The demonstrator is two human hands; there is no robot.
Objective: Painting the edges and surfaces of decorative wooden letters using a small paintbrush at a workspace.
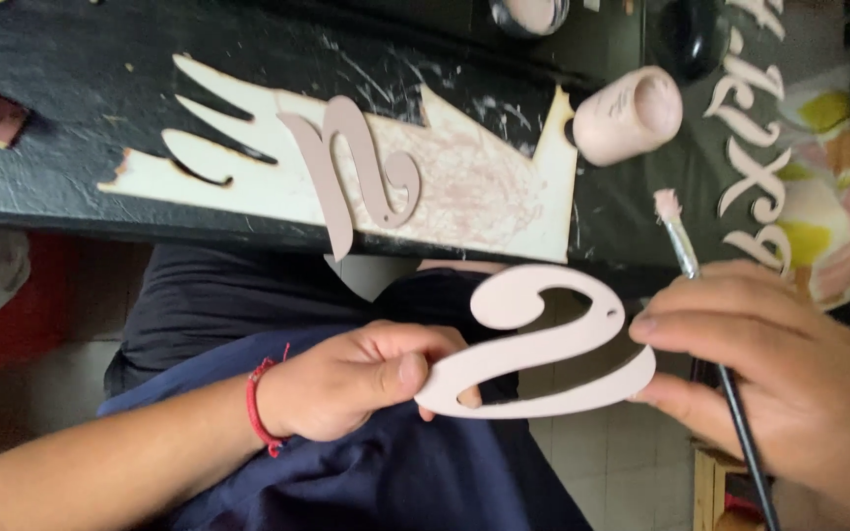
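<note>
My left hand [351,382] pinches one end of a pale pink curly cut-out shape [543,344], held in the air over my lap. My right hand [789,379] touches the shape's other end with its fingertips and grips a thin paintbrush [686,258] whose bristle tip carries pink paint. A red string is tied around my left wrist. On the black table lies a second pink curly shape [351,167] on top of a wooden offcut board [484,187].
A small pink-smeared paint cup [627,113] lies beside the board on the dark table [51,108]. Pale cut-out letters [755,157] rest at the right near a colourful cloth [843,167]. A glass jar [528,12] stands at the top edge.
</note>
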